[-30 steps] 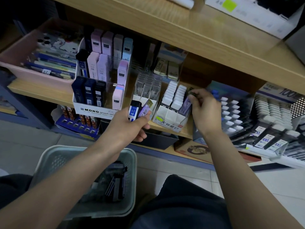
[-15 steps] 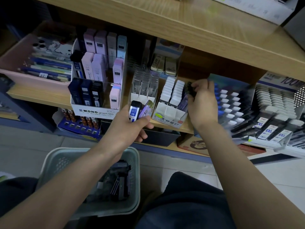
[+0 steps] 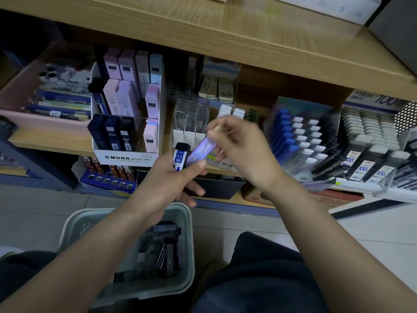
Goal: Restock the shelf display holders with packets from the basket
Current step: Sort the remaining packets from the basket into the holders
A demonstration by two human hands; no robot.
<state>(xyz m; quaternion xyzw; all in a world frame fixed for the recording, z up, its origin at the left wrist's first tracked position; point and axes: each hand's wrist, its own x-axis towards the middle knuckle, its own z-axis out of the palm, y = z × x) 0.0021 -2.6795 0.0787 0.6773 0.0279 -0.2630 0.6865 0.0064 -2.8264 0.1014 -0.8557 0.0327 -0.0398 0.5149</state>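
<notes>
Nearest, the basket (image 3: pixel 188 245) sits on the floor between the knees, with dark packets (image 3: pixel 168 251) lying in its bottom. Above its far rim the left hand (image 3: pixel 167 184) grips two packets upright: a black packet (image 3: pixel 180 155) marked 0.5 HB and, beside it, a purple packet (image 3: pixel 200 150) under the thumb. The right hand (image 3: pixel 243 150) meets it there and pinches the purple packet's upper end, though blur hides the exact fingertips.

The step looks like drawing the purple one free for shelving. The left thumb should ease off while the fingers stay firm on the black one, and the pull should run straight along the packet.

Beyond, at the shelf's (image 3: pixel 49 141) front edge, stand the MONO holder (image 3: pixel 126 158), a clear holder (image 3: pixel 191 123) and, partly behind the hands, a white holder (image 3: pixel 217 163). The packet should go in end-first with matching ones.
</notes>
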